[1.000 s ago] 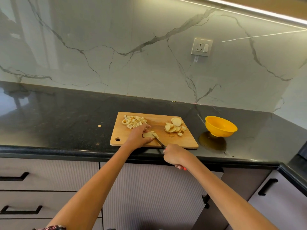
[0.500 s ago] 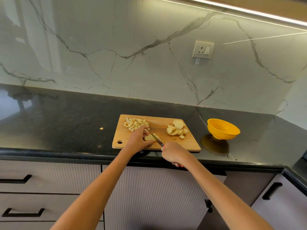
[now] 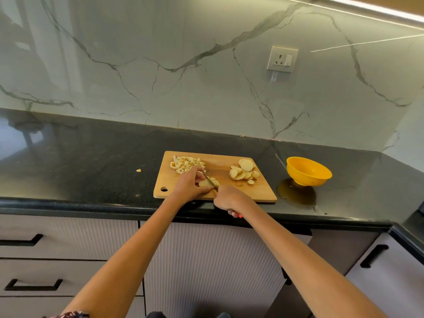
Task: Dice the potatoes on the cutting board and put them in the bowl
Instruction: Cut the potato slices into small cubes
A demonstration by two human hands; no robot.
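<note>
Two hands work close together at the near edge of the cutting board (image 3: 176, 180): the left hand (image 3: 189, 185) has its fingers (image 3: 199, 177) curled down on a small stack of potato slices (image 3: 207, 182), pinning it, while the right hand (image 3: 229, 199) is clenched round the handle of a knife (image 3: 210, 181), whose blade lies across the stack right beside the left fingertips. Just beyond those fingertips sits a heap of diced potato (image 3: 187, 164); off to the right of the blade, well apart from the fingers, lies a pile of uncut slices (image 3: 244, 172), and farther right again, on the counter (image 3: 91, 157), stands the yellow bowl (image 3: 307, 172), which seems to hold no potato yet. The chief danger, as I judge it, is the blade meeting the left fingertips, since the stack is small and leaves little room between steel and skin. The slices may also slide on one another under the cut, giving uneven pieces or jerking the knife sideways. Cubes could scatter off the board; one scrap (image 3: 138, 170) already lies on the counter to the left of the hand. The board sits close to the counter's front edge, so a hard push might shift it.
</note>
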